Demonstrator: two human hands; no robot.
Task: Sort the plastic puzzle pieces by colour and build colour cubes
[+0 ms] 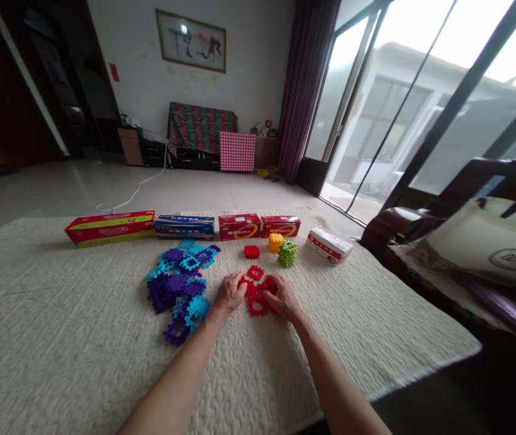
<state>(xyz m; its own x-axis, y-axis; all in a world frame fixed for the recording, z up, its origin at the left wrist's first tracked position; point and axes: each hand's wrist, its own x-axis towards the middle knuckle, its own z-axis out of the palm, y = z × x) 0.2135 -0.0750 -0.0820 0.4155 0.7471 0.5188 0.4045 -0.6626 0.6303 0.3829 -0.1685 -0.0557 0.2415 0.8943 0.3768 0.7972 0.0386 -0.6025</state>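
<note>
My left hand (231,291) is closed on the left edge of a group of red interlocking toy tiles (258,306) lying on the quilted cover. From the other side, my right hand (280,295) has its fingers bent round the right edge of the same group. My fingers hide parts of the tiles. A red tile (255,272) lies at the far side of the group. Beyond it stands a red block of tiles (252,252), with a yellow cube (275,243) and a green cube (287,254) to its right.
Left of my hands spreads a pile of blue and purple tiles (179,284). Across the back of the quilted cover (90,326) stand a red-and-green box (110,228), a blue box (185,228) and two red boxes (239,227). A white-and-red box (329,245) sits at right.
</note>
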